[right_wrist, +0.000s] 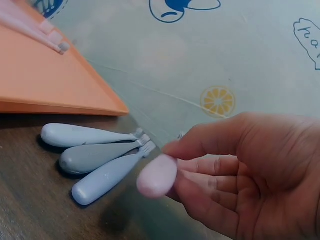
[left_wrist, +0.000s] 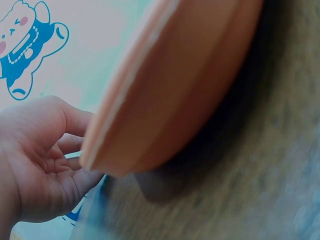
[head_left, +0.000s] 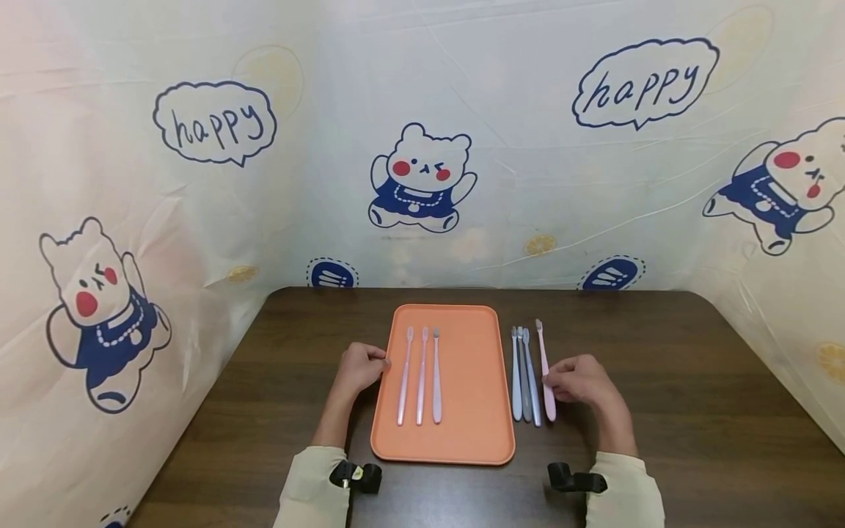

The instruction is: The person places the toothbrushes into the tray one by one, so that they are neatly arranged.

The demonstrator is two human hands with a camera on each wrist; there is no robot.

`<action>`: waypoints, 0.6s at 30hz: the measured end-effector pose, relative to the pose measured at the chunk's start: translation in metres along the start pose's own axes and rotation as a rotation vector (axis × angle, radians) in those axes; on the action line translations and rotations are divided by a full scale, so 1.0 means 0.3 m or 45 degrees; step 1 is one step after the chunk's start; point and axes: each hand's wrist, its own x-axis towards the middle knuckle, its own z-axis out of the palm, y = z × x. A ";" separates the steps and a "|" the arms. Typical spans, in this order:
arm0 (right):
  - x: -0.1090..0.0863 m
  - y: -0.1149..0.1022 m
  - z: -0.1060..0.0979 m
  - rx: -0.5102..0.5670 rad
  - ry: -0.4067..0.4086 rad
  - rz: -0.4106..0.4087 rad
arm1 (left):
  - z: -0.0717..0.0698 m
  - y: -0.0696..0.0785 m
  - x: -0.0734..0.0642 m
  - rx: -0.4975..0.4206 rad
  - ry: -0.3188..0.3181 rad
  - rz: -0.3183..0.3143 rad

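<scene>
Your right hand [head_left: 584, 379] pinches the pink toothbrush [head_left: 543, 356] by its handle between thumb and fingers, to the right of the orange tray [head_left: 472, 411] and just beside the white brush [right_wrist: 80, 135], grey brush [right_wrist: 92, 159] and blue brush [right_wrist: 105, 181] on the worktop [head_left: 686, 411]. Whether its handle end touches the wood, you cannot tell. Your left hand [head_left: 361, 364] holds the tray's left rim between thumb and curled fingers. Expect the brush to be light and fairly stiff, probably plastic, so a gentle pinch should do. Its thick, rounded handle looks smooth and may roll between your fingertips; keep thumb and fingers opposed across the fat part, where you have most to grip. The thin neck seems likelier to flex, and the bristles look soft, so avoid gripping either. The tray looks rigid and shallow; a light hold on its raised rim should steady it without tilting the three toothbrushes [head_left: 422, 378] lying on it.
</scene>
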 end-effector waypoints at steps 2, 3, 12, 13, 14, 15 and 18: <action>0.000 0.000 0.003 0.020 -0.012 -0.011 | 0.000 -0.002 0.000 -0.001 -0.005 -0.006; 0.000 0.000 0.004 0.029 -0.020 -0.019 | 0.000 -0.003 -0.001 -0.001 -0.006 -0.009; 0.004 -0.016 0.020 0.082 -0.086 -0.083 | 0.002 -0.003 0.002 0.003 -0.002 -0.012; 0.004 -0.019 0.023 0.088 -0.095 -0.088 | 0.002 -0.003 0.003 0.002 -0.003 -0.010; 0.004 -0.023 0.026 0.093 -0.102 -0.093 | 0.001 -0.003 0.003 0.001 -0.003 -0.006; 0.004 -0.026 0.030 0.097 -0.108 -0.100 | 0.001 -0.004 0.002 -0.002 -0.002 -0.003; 0.006 -0.036 0.040 0.136 -0.121 -0.118 | 0.000 -0.004 0.001 -0.005 0.005 0.001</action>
